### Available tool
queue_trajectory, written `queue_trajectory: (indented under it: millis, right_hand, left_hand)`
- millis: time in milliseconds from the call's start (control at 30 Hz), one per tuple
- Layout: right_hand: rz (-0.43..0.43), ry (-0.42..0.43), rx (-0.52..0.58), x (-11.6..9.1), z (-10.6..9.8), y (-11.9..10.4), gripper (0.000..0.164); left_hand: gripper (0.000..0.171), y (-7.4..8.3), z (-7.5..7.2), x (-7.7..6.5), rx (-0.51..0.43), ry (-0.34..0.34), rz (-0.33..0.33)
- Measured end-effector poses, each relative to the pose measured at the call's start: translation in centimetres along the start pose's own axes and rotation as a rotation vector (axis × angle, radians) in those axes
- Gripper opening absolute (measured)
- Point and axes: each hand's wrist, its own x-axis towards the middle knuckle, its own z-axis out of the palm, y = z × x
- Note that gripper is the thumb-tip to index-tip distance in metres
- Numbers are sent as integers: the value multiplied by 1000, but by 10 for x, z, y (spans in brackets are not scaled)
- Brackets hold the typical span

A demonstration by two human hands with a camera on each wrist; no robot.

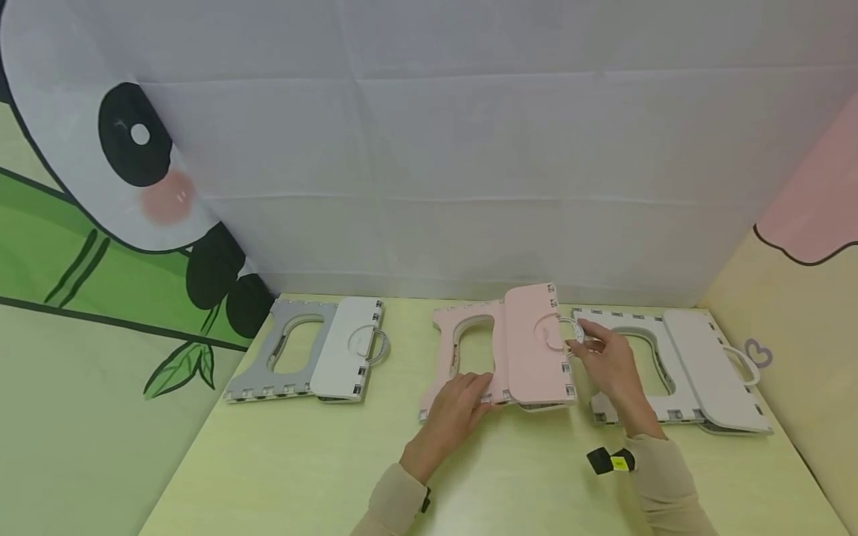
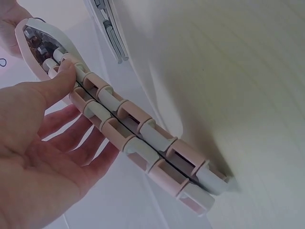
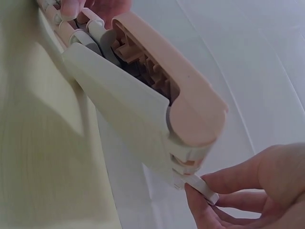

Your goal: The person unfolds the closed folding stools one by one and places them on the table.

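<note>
A folded pink step stool is tilted over the middle of the table, its seat end raised and its leg end low at the left. My left hand grips its near side edge. In the left wrist view, the thumb lies across the hinged segments and the fingers pass behind them. At the seat end, my right hand pinches the stool's white handle between thumb and fingers. The right wrist view shows the pink seat's hollow underside beside a pale panel.
On the left lies a folded grey-and-white step stool with a grey handle. A folded white step stool lies on the right, close to my right hand. Behind the pale yellow table hangs a white cloth; printed walls flank both sides.
</note>
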Motion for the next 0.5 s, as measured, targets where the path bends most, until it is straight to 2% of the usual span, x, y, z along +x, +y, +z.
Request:
queue_trajectory:
  millis: [200,500]
  right_hand:
    - [9,5,7,-1,-3,-3,57]
    - [-34,38,-13,-4,-8,-12,55]
  left_hand:
    - [48,1,0,1,-8,-8,-6]
    - [49,2,-2,3,-44,-8,-5]
